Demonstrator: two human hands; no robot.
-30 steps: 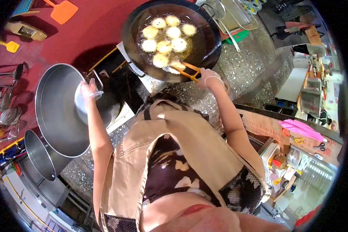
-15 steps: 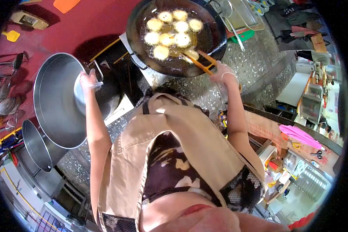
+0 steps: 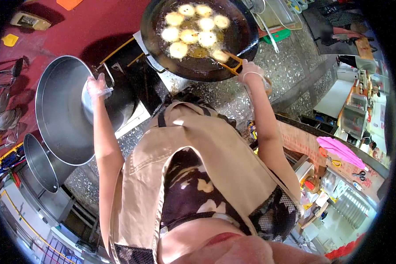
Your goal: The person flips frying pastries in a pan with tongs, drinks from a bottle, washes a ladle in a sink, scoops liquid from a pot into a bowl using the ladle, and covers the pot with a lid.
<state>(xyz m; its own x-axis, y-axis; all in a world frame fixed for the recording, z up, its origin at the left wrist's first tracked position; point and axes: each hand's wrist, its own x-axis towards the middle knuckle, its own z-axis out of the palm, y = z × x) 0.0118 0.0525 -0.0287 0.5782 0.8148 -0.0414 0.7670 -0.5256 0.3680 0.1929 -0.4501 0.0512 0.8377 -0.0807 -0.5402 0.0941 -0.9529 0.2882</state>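
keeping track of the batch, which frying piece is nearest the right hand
The pale piece at the batch's lower right in view, the only one at the tips of the tongs; the others lie farther from the right hand.

The right hand [image 3: 253,71] has carried the tongs [image 3: 234,56] rightward in the wok [image 3: 238,37]. The lowest dough piece [image 3: 220,55] has slid right too, farther from the lower-left piece [image 3: 178,50]. The tongs' tips, spread wider half a second ago, are now closer together. Less of the orange spatula [image 3: 69,3] shows at the top edge.
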